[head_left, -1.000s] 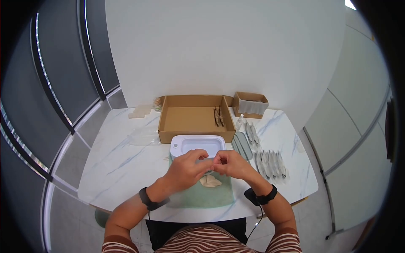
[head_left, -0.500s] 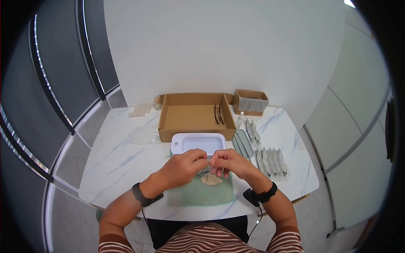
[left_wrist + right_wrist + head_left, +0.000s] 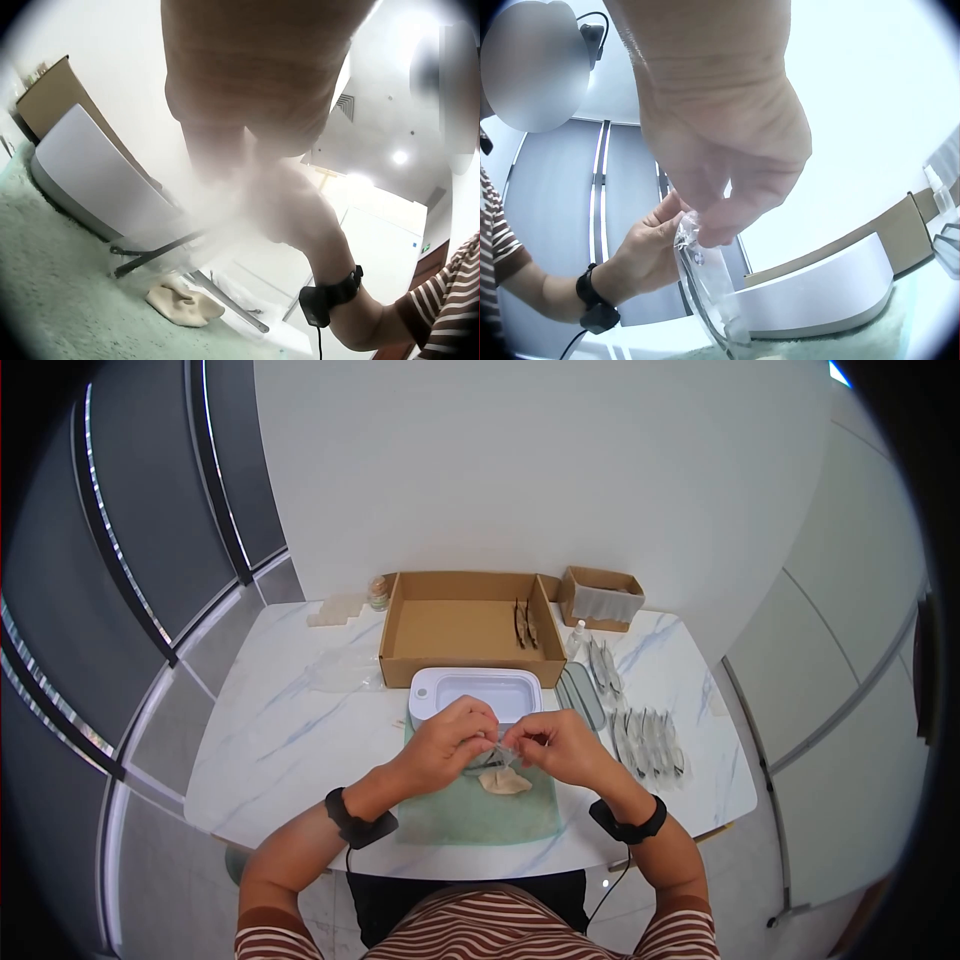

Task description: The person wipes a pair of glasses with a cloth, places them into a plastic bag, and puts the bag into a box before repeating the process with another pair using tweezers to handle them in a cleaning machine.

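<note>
A clear plastic bag [image 3: 714,289] with a pair of glasses inside hangs between my two hands. Dark temples [image 3: 161,253] of the glasses show through the plastic in the left wrist view. My left hand [image 3: 447,746] pinches the bag's top edge from the left. From the right, my right hand [image 3: 562,749] pinches the same top edge with thumb and fingers, close beside the left fingertips. Below the bag, a crumpled beige cloth [image 3: 505,781] lies on a green mat [image 3: 478,826]. The hands partly cover the bag in the head view.
A white tub [image 3: 424,706] stands just beyond the hands, with a large cardboard box [image 3: 440,635] behind it. A grey-green lid [image 3: 582,702] lies to the tub's right. Several bagged glasses [image 3: 647,745] lie farther right, near a small bottle [image 3: 577,637] and a smaller box [image 3: 603,622].
Half a second ago my right fingers were spread lower beside the bag; now they are drawn together at its top. The left hand keeps its hold, and the head view has shifted slightly.
</note>
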### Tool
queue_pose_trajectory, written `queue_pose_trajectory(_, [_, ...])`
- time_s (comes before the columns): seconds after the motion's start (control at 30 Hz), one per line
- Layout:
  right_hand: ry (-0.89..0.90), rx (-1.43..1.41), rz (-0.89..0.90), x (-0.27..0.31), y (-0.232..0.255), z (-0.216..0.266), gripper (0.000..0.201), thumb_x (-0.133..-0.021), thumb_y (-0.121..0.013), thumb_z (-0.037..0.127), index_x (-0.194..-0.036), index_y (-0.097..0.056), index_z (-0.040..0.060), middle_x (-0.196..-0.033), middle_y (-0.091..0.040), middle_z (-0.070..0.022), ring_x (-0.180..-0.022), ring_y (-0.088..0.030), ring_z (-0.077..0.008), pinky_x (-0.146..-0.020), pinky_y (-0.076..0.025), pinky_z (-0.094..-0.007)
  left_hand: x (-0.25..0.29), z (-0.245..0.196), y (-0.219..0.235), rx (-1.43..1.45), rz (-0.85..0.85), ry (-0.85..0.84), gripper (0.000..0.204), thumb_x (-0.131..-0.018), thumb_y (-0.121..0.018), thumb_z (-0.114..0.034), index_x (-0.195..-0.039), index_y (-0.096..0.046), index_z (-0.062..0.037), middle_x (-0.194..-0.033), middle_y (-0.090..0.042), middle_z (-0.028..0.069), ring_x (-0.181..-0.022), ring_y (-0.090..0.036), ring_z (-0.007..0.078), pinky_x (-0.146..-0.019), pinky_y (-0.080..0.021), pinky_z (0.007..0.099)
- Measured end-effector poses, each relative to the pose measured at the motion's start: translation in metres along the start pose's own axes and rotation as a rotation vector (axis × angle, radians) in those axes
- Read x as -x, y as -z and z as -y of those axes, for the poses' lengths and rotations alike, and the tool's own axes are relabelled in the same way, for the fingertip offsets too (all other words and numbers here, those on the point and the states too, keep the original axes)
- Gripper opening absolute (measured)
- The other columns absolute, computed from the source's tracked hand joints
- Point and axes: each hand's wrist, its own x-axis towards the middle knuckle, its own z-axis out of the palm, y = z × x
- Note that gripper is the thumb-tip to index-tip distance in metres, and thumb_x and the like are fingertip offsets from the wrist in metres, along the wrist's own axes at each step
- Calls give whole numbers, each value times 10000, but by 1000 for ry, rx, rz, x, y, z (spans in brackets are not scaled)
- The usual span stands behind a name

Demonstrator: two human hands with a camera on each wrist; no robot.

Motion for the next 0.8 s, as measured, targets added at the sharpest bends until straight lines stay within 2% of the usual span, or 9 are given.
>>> queue_pose_trajectory(0.07, [53, 112, -30, 2, 1, 1, 193, -863, -663, 48, -1023, -770, 59, -780, -732, -124, -674, -701, -205, -662, -550, -308, 1, 2, -4, 12, -18, 2, 96, -926, -637, 2, -1018, -630, -23, -1077, -576, 97, -947, -594, 228, -844, -506, 327])
queue_pose_trajectory(0.17, [162, 322, -31, 8, 2, 11, 235, -868, -664, -15, -1076, -768, 20, -801, -744, -105, -726, -721, -141, -692, -564, -287, 4, 5, -9, 24, -14, -3, 95, -933, -635, -2, -1025, -632, -25, -1078, -585, 101, -976, -604, 231, -864, -509, 315])
queue_pose_trajectory(0.23, [32, 252, -51, 13, -1, 15, 236, -852, -693, 60, -1063, -790, 102, -785, -733, -144, -665, -688, -280, -677, -547, -320, 6, 3, -11, 46, 0, 30, 170, -924, -651, -15, -1092, -628, -21, -1126, -599, 110, -1024, -609, 230, -889, -510, 329])
queue_pose_trajectory(0.27, [29, 250, -50, 13, -1, 14, 236, -852, -693, 60, -1063, -790, 102, -785, -733, -144, -665, -688, -280, -677, -547, -320, 6, 3, -11, 68, 16, 58, 248, -915, -666, -29, -1160, -624, -16, -1174, -613, 118, -1073, -615, 229, -914, -512, 343])
queue_pose_trajectory(0.37, [-21, 211, -26, 17, 6, 6, 258, -870, -675, 42, -1100, -780, 97, -791, -733, -154, -673, -706, -251, -680, -552, -316, 10, 3, -13, 53, -5, 109, 397, -909, -711, -111, -1283, -595, -41, -1234, -615, 150, -1113, -615, 296, -949, -507, 375])
queue_pose_trajectory(0.43, [-80, 114, 4, 22, 13, 1, 327, -923, -612, -32, -1188, -760, 89, -783, -722, -51, -717, -702, -107, -632, -549, -264, 18, 16, -14, -85, 63, 86, 471, -898, -727, -145, -1331, -571, -43, -1268, -611, 160, -1143, -604, 317, -973, -494, 395])
queue_pose_trajectory(0.47, [-79, 114, 7, 23, 15, -1, 327, -923, -612, -32, -1188, -760, 89, -783, -722, -51, -717, -702, -107, -632, -549, -264, 21, 22, -15, -222, 130, 64, 547, -887, -744, -179, -1380, -547, -46, -1302, -606, 169, -1173, -593, 338, -997, -480, 415])
queue_pose_trajectory(0.67, [-145, 47, -1, 31, 19, -13, 312, -947, -610, -11, -1197, -762, 96, -783, -709, -20, -704, -676, -80, -598, -528, -240, 26, 36, -28, -373, 306, 184, 407, -881, -745, -210, -1240, -645, -45, -1156, -640, 143, -1094, -597, 354, -941, -489, 437])
queue_pose_trajectory(0.8, [-216, 3, -15, 37, 22, -19, 263, -940, -669, 27, -1183, -763, 70, -779, -708, -22, -682, -650, -76, -584, -515, -242, 24, 34, -27, -388, 245, 180, 315, -862, -758, -184, -1149, -698, -71, -1070, -642, 105, -983, -634, 329, -850, -525, 424])
